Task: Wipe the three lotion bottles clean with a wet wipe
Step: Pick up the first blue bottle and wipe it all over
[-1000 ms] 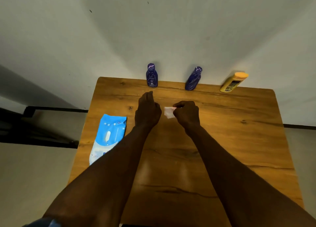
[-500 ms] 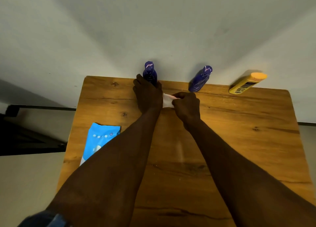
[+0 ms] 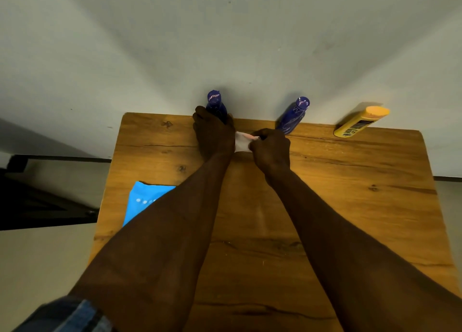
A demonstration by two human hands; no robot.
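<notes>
The blue wipes pack (image 3: pixel 147 201) shows only white dots; no writing legible. My left hand (image 3: pixel 213 134) has reached the left blue bottle (image 3: pixel 216 105), grip unclear. My right hand (image 3: pixel 271 149) pinches the wet wipe (image 3: pixel 242 141). Beyond stand the second blue bottle (image 3: pixel 295 118) and yellow bottle (image 3: pixel 360 122), barcode showing.

Single head-worn wide-angle view, set above the near edge of the wooden table (image 3: pixel 350 194) and aimed forward and steeply down. Close enough that both forearms fill the lower frame, running out from the bottom corners toward the table's far edge. Far edge near mid-height, butted against a pale wall (image 3: pixel 225 44) filling the upper half. Straight lines bowed outward by the lens, uprights at the far edge fanned apart. Floor visible left of the table. No second view to overlap.
</notes>
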